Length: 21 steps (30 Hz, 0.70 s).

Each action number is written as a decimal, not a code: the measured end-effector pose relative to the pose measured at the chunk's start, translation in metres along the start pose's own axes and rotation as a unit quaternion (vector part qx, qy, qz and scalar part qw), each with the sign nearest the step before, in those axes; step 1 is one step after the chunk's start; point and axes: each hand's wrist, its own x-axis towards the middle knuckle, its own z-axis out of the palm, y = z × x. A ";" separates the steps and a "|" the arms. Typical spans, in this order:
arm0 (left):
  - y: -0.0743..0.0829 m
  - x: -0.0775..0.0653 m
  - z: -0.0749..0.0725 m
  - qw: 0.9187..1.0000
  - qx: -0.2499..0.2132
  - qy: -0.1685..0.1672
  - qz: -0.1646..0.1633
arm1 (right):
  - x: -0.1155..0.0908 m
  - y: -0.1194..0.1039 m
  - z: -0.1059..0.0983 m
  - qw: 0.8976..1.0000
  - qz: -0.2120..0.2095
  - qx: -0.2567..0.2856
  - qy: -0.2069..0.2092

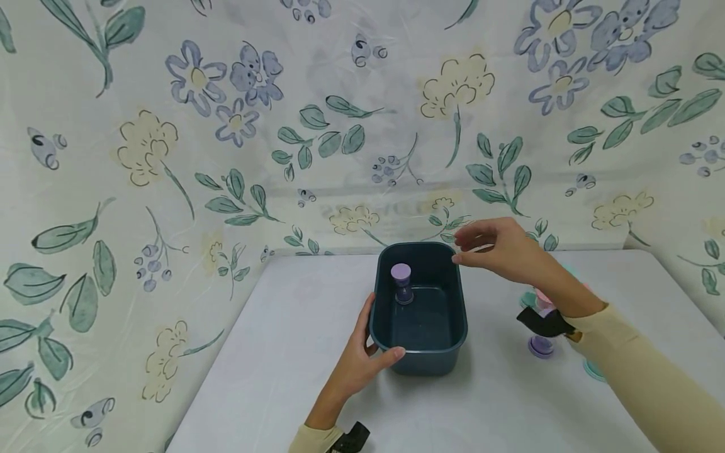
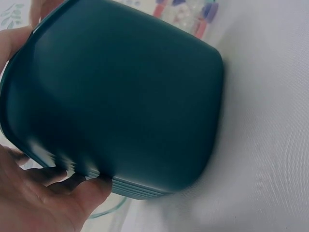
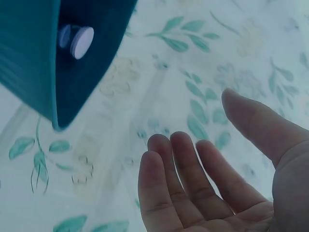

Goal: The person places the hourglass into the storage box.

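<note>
On a table spread with a smooth white covering (image 1: 300, 327) stands a deep, dark teal bin with rounded corners (image 1: 425, 362); the left hand (image 1: 362, 362) grips its near left corner, thumb at the near rim and bent fingers against the left wall. Inside, close to the left wall, sits a small purple piece with a flat, round lilac top (image 1: 401, 272); whether the darker part below belongs to it I cannot tell. By the far right rim hovers the right hand (image 1: 501, 248) — fingers loosely bent and slightly apart, thumb well away from them, nothing held; farther right on the table lie a round purple piece (image 1: 540, 346), a pink piece (image 1: 545, 299) and a pale green piece (image 1: 528, 300), partly hidden by the right arm; behind — a pale cloth printed with flowers and leaves (image 1: 340, 69).
</note>
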 end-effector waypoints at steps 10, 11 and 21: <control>-0.003 0.001 0.001 1.000 0.004 -0.001 0.004 | -0.052 0.029 -0.037 0.998 0.046 -0.015 0.040; -0.003 0.001 0.001 1.000 0.005 -0.002 0.006 | -0.057 0.034 -0.040 0.998 0.048 -0.019 0.046; 0.000 0.001 0.000 1.000 -0.010 -0.007 0.011 | -0.112 0.090 -0.058 0.990 0.061 -0.049 0.117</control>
